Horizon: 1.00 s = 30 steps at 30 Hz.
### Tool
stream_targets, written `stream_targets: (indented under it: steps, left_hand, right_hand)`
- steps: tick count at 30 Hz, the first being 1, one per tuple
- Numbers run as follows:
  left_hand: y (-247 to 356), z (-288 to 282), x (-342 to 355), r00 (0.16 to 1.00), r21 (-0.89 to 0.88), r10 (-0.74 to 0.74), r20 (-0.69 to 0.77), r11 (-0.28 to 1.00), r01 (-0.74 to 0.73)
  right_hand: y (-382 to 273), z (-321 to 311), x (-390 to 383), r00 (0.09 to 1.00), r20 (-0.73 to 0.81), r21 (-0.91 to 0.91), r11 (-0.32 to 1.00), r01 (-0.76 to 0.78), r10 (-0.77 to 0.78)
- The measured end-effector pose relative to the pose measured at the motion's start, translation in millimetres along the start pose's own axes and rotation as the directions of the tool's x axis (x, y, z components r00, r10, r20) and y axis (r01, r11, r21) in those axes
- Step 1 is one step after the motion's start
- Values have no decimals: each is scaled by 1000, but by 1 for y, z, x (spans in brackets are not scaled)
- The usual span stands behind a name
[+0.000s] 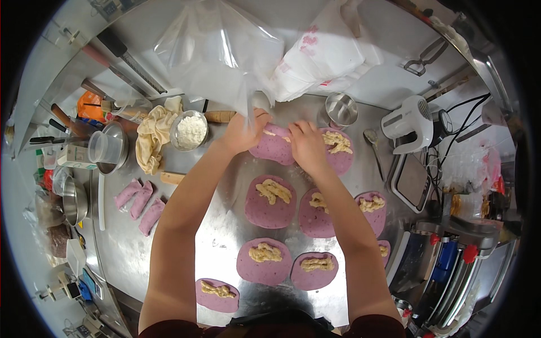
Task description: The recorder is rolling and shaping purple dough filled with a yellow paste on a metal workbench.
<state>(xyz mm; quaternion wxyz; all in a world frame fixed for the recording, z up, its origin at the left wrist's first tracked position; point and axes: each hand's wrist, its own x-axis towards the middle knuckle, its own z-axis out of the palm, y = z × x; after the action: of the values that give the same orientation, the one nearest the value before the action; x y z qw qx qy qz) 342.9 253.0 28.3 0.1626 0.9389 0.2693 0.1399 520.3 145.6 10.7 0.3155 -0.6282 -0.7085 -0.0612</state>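
A: Where is the dough piece which is now worked on?
B: It lies on the far middle of the steel table, between the two hands. A little pale filling is visible along its far side.

A: And how is the grip?
B: The right hand is grasping the far right edge of this dough, with bent fingers. The left hand touches the far left corner; its fingertips are not clear, so I cannot tell if they pinch.

A: What would make this folding good, in your opinion?
B: I think both hands should bring the edge over evenly, so the filling stays in a straight line. Then press the seam gently but completely, because an open place could let the filling come out. The dough looks soft, so strong pulling may tear it.

A: Is some flour near?
B: White powder is in a bowl to the left. If the dough sticks, I would use only a little, since a dry seam probably closes badly.
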Motion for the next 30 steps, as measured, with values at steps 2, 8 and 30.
stream_targets:
  steps: [2, 8, 30]
  left_hand:
    - [-6, 9, 3, 994, 43, 82, -71, 996, -79]
    - [3, 15, -7, 994, 26, 102, -34, 995, -101]
    - [8, 45, -2, 986, 88, 124, -113, 990, -114]
  right_hand:
    - [-2, 5, 3, 998, 47, -11, 999, -36, 36]
    - [-5, 0, -5, 977, 200, -64, 996, -56, 68]
    - [4, 0, -11, 983, 145, 112, 985, -133, 116]
